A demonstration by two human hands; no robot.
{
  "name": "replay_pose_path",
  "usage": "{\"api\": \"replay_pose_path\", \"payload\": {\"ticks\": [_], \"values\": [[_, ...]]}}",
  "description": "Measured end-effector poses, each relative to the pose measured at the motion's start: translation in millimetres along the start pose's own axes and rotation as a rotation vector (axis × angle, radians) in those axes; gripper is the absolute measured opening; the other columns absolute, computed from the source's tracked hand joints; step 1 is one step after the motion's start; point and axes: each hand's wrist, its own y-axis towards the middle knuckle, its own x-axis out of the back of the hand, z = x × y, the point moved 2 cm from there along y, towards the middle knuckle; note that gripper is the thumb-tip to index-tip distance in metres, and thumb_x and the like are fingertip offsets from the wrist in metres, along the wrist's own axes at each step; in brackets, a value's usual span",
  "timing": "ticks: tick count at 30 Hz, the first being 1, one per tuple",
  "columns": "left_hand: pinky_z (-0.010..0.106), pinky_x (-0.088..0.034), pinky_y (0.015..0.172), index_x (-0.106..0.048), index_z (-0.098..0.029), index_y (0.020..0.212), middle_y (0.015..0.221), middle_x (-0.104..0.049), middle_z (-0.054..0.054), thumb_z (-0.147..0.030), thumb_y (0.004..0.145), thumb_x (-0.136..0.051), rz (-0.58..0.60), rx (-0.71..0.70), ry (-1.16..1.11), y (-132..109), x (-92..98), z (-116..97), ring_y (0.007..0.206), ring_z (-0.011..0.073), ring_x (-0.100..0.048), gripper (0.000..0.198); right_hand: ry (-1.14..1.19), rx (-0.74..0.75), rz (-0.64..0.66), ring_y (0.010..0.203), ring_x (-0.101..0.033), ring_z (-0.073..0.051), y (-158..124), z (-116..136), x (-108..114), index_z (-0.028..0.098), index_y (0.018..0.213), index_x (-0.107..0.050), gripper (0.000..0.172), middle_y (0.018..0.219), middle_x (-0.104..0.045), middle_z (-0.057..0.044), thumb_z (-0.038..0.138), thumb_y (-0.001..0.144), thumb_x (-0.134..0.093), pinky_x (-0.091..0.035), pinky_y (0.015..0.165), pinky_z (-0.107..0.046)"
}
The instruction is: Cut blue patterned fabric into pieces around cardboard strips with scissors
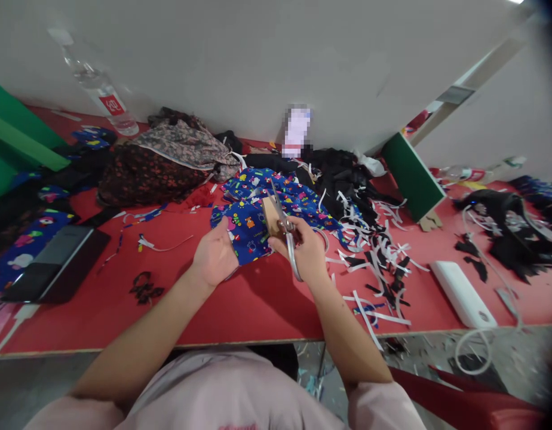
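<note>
My right hand point(308, 249) is closed round the handles of a pair of metal scissors point(285, 230), blades pointing up and away over a small brown cardboard piece point(270, 216). My left hand point(217, 255) grips the near edge of a blue printed fabric point(258, 209) with cartoon figures, which lies on the red table point(240, 304). The cardboard piece sits against the fabric between my two hands.
White and black fabric strips point(374, 245) litter the table right of my hands. A dark floral cloth pile point(159, 161), a plastic bottle point(101, 89), a dark tablet-like device point(56, 263), a white power bank point(463, 294) with cable, green boards point(413, 176), black cloth point(509, 227).
</note>
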Motion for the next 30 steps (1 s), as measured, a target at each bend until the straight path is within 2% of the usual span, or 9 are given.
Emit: {"api": "replay_pose_path", "payload": {"ticks": [6,10,21,27,30], "values": [[0.049,-0.039,0.097,-0.048,-0.016,0.129,0.119,-0.061,0.012,-0.037,0.09,-0.034,-0.061,0.002,0.019,0.4,0.0,1.3,0.116,0.0294,-0.051,0.046,-0.136,0.092,0.007,0.083,-0.061,-0.02,-3.7,1.4,-8.3,0.021,0.106,-0.057,0.041,0.096,-0.064,-0.006,0.035,0.069,-0.068,-0.047,0.074,-0.032],[0.048,-0.039,0.096,-0.049,-0.015,0.128,0.118,-0.062,0.012,-0.038,0.09,-0.034,-0.061,0.006,0.011,1.0,1.5,1.4,0.115,0.029,-0.053,0.047,-0.17,0.113,0.01,0.087,-0.06,-0.021,-3.8,1.9,-9.3,0.021,0.106,-0.057,0.04,0.1,-0.062,-0.007,0.033,0.07,-0.067,-0.047,0.075,-0.032],[0.047,-0.04,0.095,-0.049,-0.012,0.128,0.116,-0.063,0.015,-0.04,0.091,-0.031,-0.044,0.038,-0.024,0.9,-0.6,4.0,0.11,0.0285,-0.056,0.049,-0.219,0.131,0.068,0.084,-0.059,-0.021,-3.3,2.7,-9.2,0.022,0.107,-0.059,0.037,0.096,-0.06,-0.006,0.03,0.071,-0.066,-0.047,0.073,-0.032],[0.045,-0.038,0.098,-0.05,-0.014,0.127,0.113,-0.065,0.013,-0.039,0.091,-0.03,0.019,0.067,-0.025,0.9,1.5,3.8,0.11,0.0261,-0.056,0.048,-0.255,0.198,0.012,0.081,-0.057,-0.02,-8.8,9.3,-11.2,0.024,0.107,-0.059,0.034,0.092,-0.057,-0.005,0.028,0.073,-0.065,-0.048,0.071,-0.032],[0.044,-0.04,0.096,-0.053,-0.015,0.124,0.106,-0.068,0.011,-0.037,0.091,-0.033,-0.003,0.047,-0.002,2.6,8.6,4.9,0.106,0.0255,-0.059,0.044,-0.285,0.25,-0.022,0.077,-0.056,-0.019,-11.2,11.5,-12.2,0.024,0.106,-0.06,0.032,0.089,-0.055,-0.006,0.028,0.074,-0.063,-0.048,0.067,-0.03]]}}
